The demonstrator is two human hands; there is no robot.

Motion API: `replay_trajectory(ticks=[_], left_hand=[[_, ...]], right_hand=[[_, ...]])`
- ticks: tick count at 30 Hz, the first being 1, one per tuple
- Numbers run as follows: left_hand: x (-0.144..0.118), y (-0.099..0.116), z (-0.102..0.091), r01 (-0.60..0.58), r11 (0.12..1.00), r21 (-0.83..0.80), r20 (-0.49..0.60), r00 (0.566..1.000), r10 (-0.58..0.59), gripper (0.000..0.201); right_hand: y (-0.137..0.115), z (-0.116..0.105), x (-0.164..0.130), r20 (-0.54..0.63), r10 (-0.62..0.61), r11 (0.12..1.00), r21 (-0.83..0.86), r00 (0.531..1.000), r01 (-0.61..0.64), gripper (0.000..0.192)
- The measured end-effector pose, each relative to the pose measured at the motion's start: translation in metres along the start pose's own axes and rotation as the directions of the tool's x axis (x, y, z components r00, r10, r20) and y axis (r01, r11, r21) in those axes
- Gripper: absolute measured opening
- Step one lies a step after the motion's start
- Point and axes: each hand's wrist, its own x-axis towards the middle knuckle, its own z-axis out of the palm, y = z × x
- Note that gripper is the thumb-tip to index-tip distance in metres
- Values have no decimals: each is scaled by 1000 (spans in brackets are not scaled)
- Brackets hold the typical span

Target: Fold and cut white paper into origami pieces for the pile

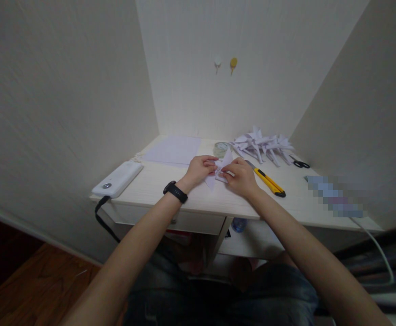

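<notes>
1. Containers first: I see no open box or tray on the worktop (pixel 191 199). The nearest to one is a clear roll of tape (pixel 221 148) at the far middle, lying flat; I cannot tell whether anything sits inside its ring.
2. Beneath the worktop a closed drawer front (pixel 198 222) shows, and under it a blue bottle cap (pixel 239 224) peeks out; the rest down there is too dark for me to read.
3. My left hand (pixel 199 169) and right hand (pixel 241 177) meet at the middle of the worktop on a folded paper piece (pixel 222 168).
4. Fingers of both hands are closed on the paper, pinching it from either side, thumbs on top.
5. The paper is pale lilac-white, creased into pointed flaps; one triangular tip stands up at the far side between the hands, another corner lies flat toward the near left.
6. Just right of my right hand lies a yellow utility knife (pixel 269 182), angled toward the near right.
7. Far right sits a pile of folded paper shapes (pixel 262 146), with black scissors (pixel 299 163) beside it.
8. Far left lies a flat sheet of paper (pixel 173 150); near left, a white power bank (pixel 118 179) with a black strap hanging off the edge.
</notes>
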Motion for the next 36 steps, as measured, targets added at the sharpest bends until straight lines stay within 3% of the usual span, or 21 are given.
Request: replay_trajectory(ticks=[36], left_hand=[[-3, 4, 2, 30, 999, 11, 16, 999, -31, 36]], right_hand=[[-1, 0, 0, -3, -7, 1000, -17, 1000, 7, 7]])
